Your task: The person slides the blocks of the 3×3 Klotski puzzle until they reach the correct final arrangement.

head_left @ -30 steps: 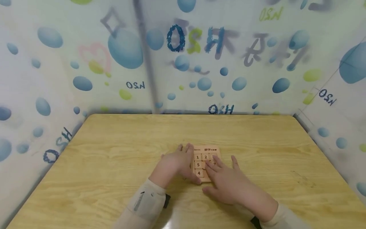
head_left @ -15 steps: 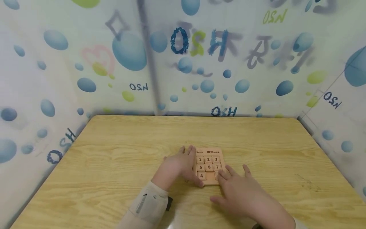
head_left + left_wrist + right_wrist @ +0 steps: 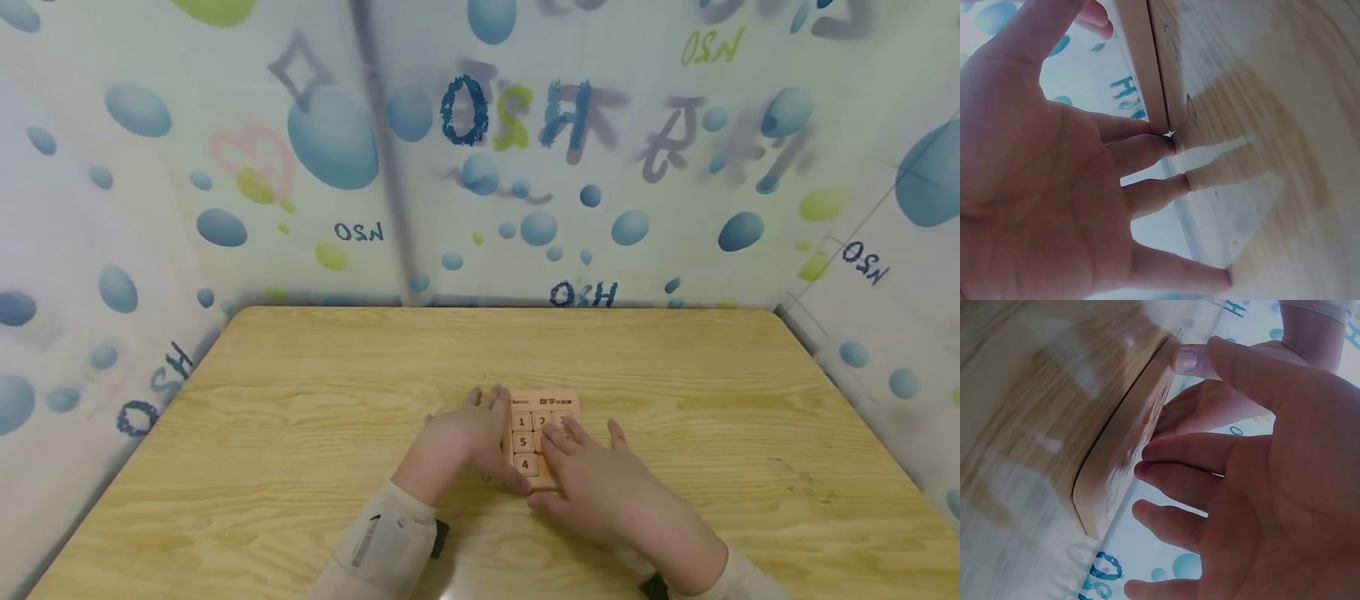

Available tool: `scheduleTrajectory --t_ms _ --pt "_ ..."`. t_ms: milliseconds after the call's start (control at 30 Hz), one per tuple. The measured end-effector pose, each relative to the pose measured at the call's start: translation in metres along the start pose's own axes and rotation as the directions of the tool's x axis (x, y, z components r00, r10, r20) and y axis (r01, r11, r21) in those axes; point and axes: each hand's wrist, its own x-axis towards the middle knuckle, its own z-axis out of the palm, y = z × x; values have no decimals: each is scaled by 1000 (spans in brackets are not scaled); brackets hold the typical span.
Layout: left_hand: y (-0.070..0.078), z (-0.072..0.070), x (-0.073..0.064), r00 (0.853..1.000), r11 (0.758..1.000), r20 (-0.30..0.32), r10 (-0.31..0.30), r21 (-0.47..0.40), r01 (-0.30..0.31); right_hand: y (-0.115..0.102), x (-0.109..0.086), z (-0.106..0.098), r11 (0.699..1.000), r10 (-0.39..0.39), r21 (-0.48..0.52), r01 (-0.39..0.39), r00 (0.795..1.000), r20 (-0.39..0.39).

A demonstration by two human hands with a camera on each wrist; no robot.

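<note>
A wooden sliding number puzzle (image 3: 544, 396) lies flat on the table. My left hand (image 3: 467, 437) rests along its left side, thumb at the near left corner; in the left wrist view the fingers (image 3: 1147, 197) are fairly straight, with their tips on the tabletop. The right hand (image 3: 600, 483) reaches over the middle and right of the puzzle, fingers extended and fingertips at the tiles. Tiles 1 (image 3: 521, 422), 5 (image 3: 522, 442) and 4 (image 3: 525, 465) show along the left column. A bare slot shows at the bottom middle; most tiles to the right are hidden under my fingers.
The light wood table (image 3: 337, 367) runs back to a wall covering (image 3: 645, 167) printed with blue and green drops and mirrored lettering. Similar sheets flank it on both sides. Dark straps sit under both forearms.
Half a second ago my right hand was lower right, by the bottom right tile, with 8 and 7 uncovered. It has moved back up and left over them. The left hand keeps its place.
</note>
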Motion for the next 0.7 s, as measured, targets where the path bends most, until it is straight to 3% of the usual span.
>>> scheduleTrajectory --t_ms 200,467,700 --pt "1 0 1 1000 1000 2 -8 0 8 3 -2 1 998 52 -20 -52 999 -6" --pt "1 -1 -1 1000 1000 6 -12 6 12 -3 -3 2 1000 2 -25 -3 1000 -20" --pt "1 -1 -1 1000 1000 13 -14 2 14 -1 -5 1 996 78 -44 -79 997 -26"
